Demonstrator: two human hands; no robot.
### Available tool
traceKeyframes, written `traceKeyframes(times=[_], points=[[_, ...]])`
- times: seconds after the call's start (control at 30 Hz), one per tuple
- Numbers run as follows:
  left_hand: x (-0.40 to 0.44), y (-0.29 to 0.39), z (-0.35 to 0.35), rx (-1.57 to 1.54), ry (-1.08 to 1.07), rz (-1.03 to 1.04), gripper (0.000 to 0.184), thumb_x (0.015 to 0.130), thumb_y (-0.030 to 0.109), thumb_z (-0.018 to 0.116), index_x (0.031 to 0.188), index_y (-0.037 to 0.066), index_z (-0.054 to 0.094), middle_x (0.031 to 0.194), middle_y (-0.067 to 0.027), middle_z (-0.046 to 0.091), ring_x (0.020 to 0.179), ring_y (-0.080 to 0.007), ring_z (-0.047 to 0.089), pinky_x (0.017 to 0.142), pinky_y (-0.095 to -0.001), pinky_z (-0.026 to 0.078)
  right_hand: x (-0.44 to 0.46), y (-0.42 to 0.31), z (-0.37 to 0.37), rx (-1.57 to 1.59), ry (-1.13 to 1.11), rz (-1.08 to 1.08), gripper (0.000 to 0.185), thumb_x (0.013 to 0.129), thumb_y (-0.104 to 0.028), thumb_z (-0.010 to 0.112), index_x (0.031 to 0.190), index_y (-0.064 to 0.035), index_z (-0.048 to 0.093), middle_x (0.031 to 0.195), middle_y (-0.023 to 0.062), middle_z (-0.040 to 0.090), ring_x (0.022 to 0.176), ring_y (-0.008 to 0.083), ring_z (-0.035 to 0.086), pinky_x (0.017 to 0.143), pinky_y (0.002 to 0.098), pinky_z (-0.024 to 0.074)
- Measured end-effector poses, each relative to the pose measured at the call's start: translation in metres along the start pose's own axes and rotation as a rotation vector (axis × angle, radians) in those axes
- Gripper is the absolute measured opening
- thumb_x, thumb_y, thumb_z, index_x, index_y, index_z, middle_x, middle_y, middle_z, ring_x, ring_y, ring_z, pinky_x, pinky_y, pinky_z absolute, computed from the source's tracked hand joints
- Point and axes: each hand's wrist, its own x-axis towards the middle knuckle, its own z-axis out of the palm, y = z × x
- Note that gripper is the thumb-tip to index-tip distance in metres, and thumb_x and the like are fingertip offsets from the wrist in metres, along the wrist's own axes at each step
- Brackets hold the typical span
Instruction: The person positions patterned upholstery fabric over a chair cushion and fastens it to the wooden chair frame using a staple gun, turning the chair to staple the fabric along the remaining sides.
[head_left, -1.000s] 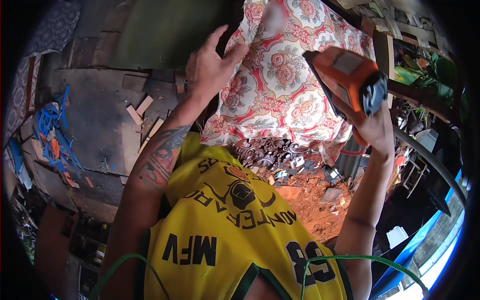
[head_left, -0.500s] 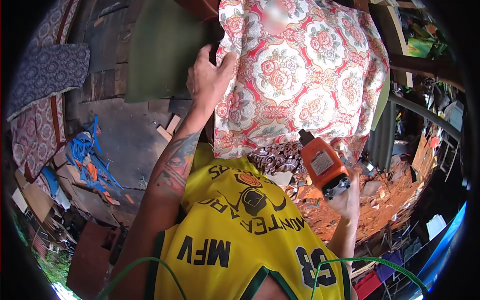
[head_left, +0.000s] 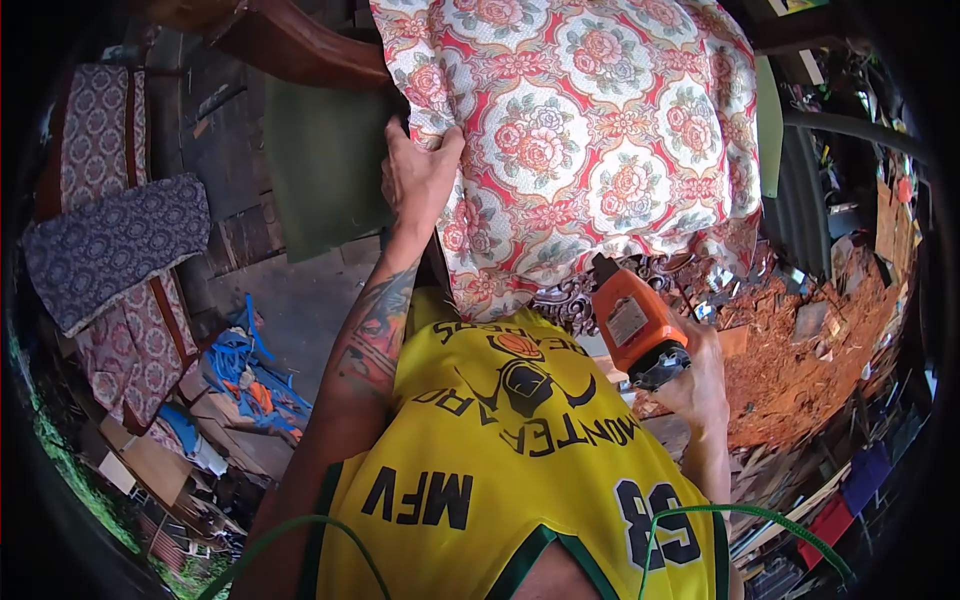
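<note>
A cushioned piece covered in red, white and floral fabric point(head_left: 600, 130) fills the upper middle. At its left edge is my left hand point(head_left: 420, 175), closed on the fabric, thumb over the cloth and other fingers partly hidden. My right hand point(head_left: 697, 375) grips an orange power tool point(head_left: 632, 318), probably a stapler, just below the fabric's front edge. The tool's dark nose points up and left, close to the hem; whether they touch is unclear. Dark carved wood point(head_left: 570, 300) shows beneath the hem.
A curved brown wooden arm point(head_left: 300, 45) and a green sheet point(head_left: 325, 160) lie at the upper left. Patterned cushions point(head_left: 120, 245) stand far left, above blue strips point(head_left: 255, 370). Reddish debris-strewn ground point(head_left: 800, 370) and a grey hose point(head_left: 860, 130) are at right.
The tool dropped from over the fabric to its front hem, then shifted slightly. My left hand stays by the left edge, now closed on it. The view has swung, showing more cushions at left.
</note>
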Motion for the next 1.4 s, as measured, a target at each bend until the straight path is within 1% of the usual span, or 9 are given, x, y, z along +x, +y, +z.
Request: traceKeyframes(times=[0.17, 0.23, 0.53, 0.63, 0.67, 0.77, 1.0, 1.07, 1.4], points=[[-0.004, 0.002, 0.001, 0.078, 0.035, 0.064, 0.065, 0.088, 0.037, 0.079, 0.132, -0.006, 0.059, 0.108, -0.0244, 0.077, 0.102, -0.0419, 0.075, 0.094, -0.0464, 0.055, -0.002, -0.009, 0.009, 0.091, -0.012, 0.075, 0.063, 0.069, -0.015, 0.083, 0.129, 0.0023, 0.071, 0.099, 0.0254, 0.076, 0.088, 0.0432, 0.074, 0.081, 0.0439, 0.0567], [-0.003, -0.002, 0.002, 0.144, -0.031, 0.033, 0.089, 0.09, 0.048, 0.075, 0.145, -0.015, 0.047, 0.112, -0.0344, 0.072, 0.106, -0.0494, 0.071, 0.093, -0.0527, 0.054, -0.004, -0.012, 0.012, 0.121, 0.008, 0.063, 0.064, 0.07, -0.015, 0.082, 0.13, 0.0017, 0.07, 0.101, 0.0268, 0.076, 0.088, 0.0448, 0.074, 0.082, 0.0442, 0.0565], [-0.009, 0.005, -0.003, 0.208, 0.0, 0.107, 0.085, 0.094, 0.048, 0.073, 0.144, -0.016, 0.046, 0.116, -0.037, 0.07, 0.109, -0.051, 0.069, 0.096, -0.0529, 0.053, -0.006, -0.016, 0.02, 0.094, 0.054, 0.112, 0.063, 0.07, -0.016, 0.083, 0.131, -0.0026, 0.072, 0.092, 0.0239, 0.075, 0.085, 0.0434, 0.074, 0.074, 0.0438, 0.0573], [-0.004, -0.018, 0.002, -0.061, -0.069, 0.154, 0.061, 0.097, 0.043, 0.074, 0.129, -0.006, 0.057, 0.108, -0.0286, 0.077, 0.1, -0.0446, 0.076, 0.087, -0.0509, 0.058, -0.013, -0.013, 0.028, 0.108, 0.052, 0.175, 0.061, 0.072, -0.018, 0.083, 0.132, -0.0066, 0.072, 0.093, 0.0242, 0.075, 0.085, 0.0439, 0.073, 0.074, 0.047, 0.0572], [-0.002, -0.023, 0.003, -0.059, -0.102, 0.091, 0.049, 0.101, 0.03, 0.074, 0.126, -0.009, 0.06, 0.113, -0.0222, 0.075, 0.103, -0.0272, 0.074, 0.09, -0.0414, 0.056, -0.014, -0.012, 0.031, 0.101, 0.049, 0.181, 0.061, 0.073, -0.019, 0.083, 0.132, -0.0074, 0.072, 0.093, 0.024, 0.075, 0.085, 0.0437, 0.073, 0.073, 0.0477, 0.0572], [-0.009, 0.0, -0.003, -0.027, -0.057, 0.096, 0.061, 0.099, 0.032, 0.075, 0.134, -0.014, 0.056, 0.122, -0.029, 0.071, 0.112, -0.0356, 0.071, 0.099, -0.0454, 0.053, -0.01, -0.016, 0.028, 0.08, 0.02, 0.191, 0.057, 0.076, -0.025, 0.082, 0.13, -0.0104, 0.073, 0.09, 0.0226, 0.076, 0.083, 0.0424, 0.073, 0.073, 0.0508, 0.0566], [-0.04, 0.003, -0.009, 0.347, 0.216, 0.777, 0.074, 0.106, 0.038, 0.063, 0.161, -0.005, 0.038, 0.166, -0.0305, 0.036, 0.153, -0.0454, 0.038, 0.124, -0.0555, 0.033, -0.011, -0.006, 0.032, 0.127, -0.034, 0.256, 0.053, 0.078, -0.026, 0.077, 0.129, -0.0116, 0.07, 0.098, 0.0196, 0.077, 0.094, 0.0419, 0.073, 0.082, 0.0523, 0.0562], [-0.054, 0.024, -0.003, 0.637, -0.295, 0.992, 0.072, 0.108, 0.037, 0.057, 0.164, -0.002, 0.034, 0.17, -0.0261, 0.033, 0.159, -0.0436, 0.03, 0.129, -0.0588, 0.022, -0.009, -0.002, 0.032, 0.134, -0.033, 0.261, 0.052, 0.077, -0.026, 0.078, 0.127, -0.011, 0.07, 0.097, 0.0193, 0.077, 0.094, 0.0419, 0.073, 0.082, 0.0527, 0.0561], [-0.016, 0.087, 0.06, 0.62, -0.335, 1.046, 0.084, 0.105, 0.051, 0.057, 0.167, 0.0, 0.03, 0.172, -0.0205, 0.034, 0.162, -0.0396, 0.024, 0.133, -0.0535, 0.014, -0.01, 0.009, 0.029, 0.169, 0.045, 0.242, 0.053, 0.075, -0.026, 0.079, 0.126, -0.0128, 0.07, 0.089, 0.0185, 0.076, 0.087, 0.0427, 0.073, 0.08, 0.0533, 0.0566]])
